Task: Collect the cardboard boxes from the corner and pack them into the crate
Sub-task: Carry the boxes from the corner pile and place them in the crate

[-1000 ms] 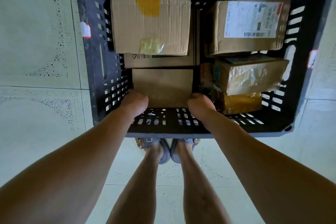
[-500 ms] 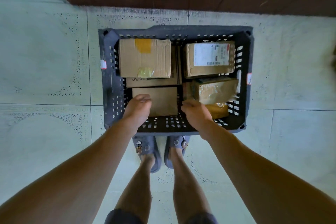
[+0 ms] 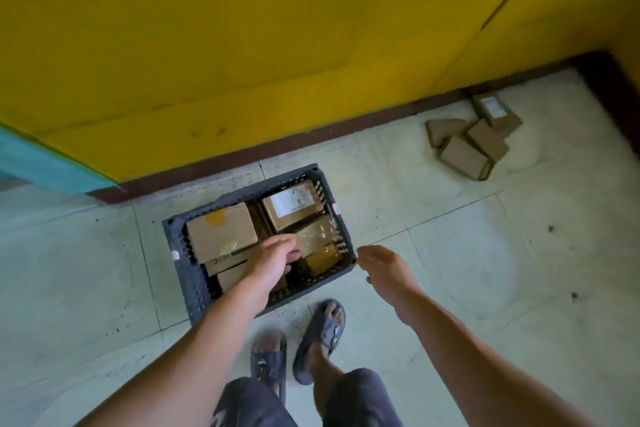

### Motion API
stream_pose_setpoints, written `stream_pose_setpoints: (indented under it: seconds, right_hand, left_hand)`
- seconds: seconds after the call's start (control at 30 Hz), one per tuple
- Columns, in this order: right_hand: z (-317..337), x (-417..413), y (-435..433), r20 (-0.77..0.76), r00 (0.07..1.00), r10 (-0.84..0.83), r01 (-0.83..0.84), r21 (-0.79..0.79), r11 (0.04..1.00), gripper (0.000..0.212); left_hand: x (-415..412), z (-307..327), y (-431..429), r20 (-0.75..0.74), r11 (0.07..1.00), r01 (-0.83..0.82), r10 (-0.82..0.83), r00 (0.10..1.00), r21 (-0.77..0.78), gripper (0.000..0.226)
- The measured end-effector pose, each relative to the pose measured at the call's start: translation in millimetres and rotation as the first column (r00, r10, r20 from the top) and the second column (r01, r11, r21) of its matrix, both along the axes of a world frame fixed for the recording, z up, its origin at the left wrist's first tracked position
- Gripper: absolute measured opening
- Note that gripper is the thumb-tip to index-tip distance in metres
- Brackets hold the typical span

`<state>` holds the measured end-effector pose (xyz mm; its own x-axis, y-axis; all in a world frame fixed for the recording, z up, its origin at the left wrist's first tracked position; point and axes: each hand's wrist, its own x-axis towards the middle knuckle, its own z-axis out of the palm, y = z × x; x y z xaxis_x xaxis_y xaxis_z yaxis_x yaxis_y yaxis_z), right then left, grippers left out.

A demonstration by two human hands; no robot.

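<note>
A dark grey slotted crate point(image 3: 183, 263) stands on the floor by the yellow wall, filled with several cardboard boxes; one at its back left has a yellow tape patch point(image 3: 221, 230), another at its back right carries a white label point(image 3: 292, 206). My left hand point(image 3: 273, 258) hovers over the crate's middle, fingers apart, holding nothing. To the right of the crate's near right corner is my right hand point(image 3: 384, 265), also empty with fingers loosely spread. A small heap of several cardboard boxes point(image 3: 472, 139) lies on the floor in the far right corner.
Pale tiled floor point(image 3: 485, 253) stretches between the crate and the corner heap. A yellow wall point(image 3: 277, 45) with a dark brown skirting runs behind both. My feet in grey sandals point(image 3: 323, 333) stand just in front of the crate.
Both hands let go of the plain box at the crate's front and lifted out. The view rose and swung right, bringing the wall and the corner heap into sight.
</note>
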<state>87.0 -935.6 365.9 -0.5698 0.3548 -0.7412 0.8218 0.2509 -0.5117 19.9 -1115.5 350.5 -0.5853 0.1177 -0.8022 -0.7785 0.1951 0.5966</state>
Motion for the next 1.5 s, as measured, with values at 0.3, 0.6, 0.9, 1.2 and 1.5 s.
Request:
stream_pose_setpoints:
  seconds: [0.3,0.6,0.9,1.2,1.5]
  right_hand:
    - [82,51,133,-0.086,0.984,-0.156,0.161,0.052,0.986,0.031]
    - [106,101,359,-0.144,0.934,-0.327,0.333,0.019,0.943,0.033]
    - [90,72,531,-0.075,0.917,-0.393,0.388,-0.070,0.919,0.030]
    - [20,-48,667,0.056,0.901,-0.430,0.434,-0.105,0.895,0.031]
    - [-103,-156,766,0.242,0.881,-0.407,0.450,-0.160,0.879,0.023]
  left_hand:
    - [1,79,156,-0.051,0.980,0.185,-0.181,0.982,0.077,0.025]
    - [31,103,404,-0.063,0.946,0.316,-0.312,0.948,0.071,0.026]
    - [9,95,555,-0.031,0.935,0.354,-0.353,0.935,0.006,0.025]
    - [-128,7,677,0.064,0.936,0.338,-0.333,0.941,-0.102,0.029]
    - [-249,-104,777,0.101,0.885,0.426,-0.414,0.905,-0.188,0.024]
